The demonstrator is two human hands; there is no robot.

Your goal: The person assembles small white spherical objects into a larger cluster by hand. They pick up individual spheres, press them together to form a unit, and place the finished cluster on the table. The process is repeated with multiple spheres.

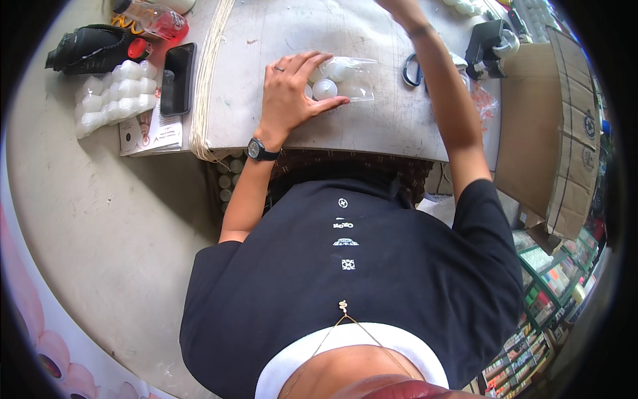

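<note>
Head view: a small clear plastic bag (pixel 362 81) is grasped at its left end by the left hand (pixel 289 92), with the fingers curved along its far side and the thumb laid along its near side. Several white, rounded plastic containers (pixel 325 90) are enclosed by the bag, gathered in the gap between thumb and fingers. The right hand (pixel 400 9) is cut off by the upper edge of the picture, so whether anything is gripped by it cannot be told. A black wristwatch (pixel 262 149) is worn just below the left hand. Both hands are held over a pale, scuffed tabletop (pixel 232 130). To the right of the bag, near the right forearm, a dark ring-shaped clip (pixel 413 71) is seen. Left of the left hand, a long bundle of cream cord (pixel 211 86) is stretched across the tabletop, and just beyond it are placed a black smartphone (pixel 178 78) and a cluster of white, bumpy plastic pieces (pixel 116 98). Farther out on that side, a clear bottle with red contents (pixel 159 22) is laid down. Well to the right of both hands, an open brown cardboard box (pixel 528 126) is set.
</note>
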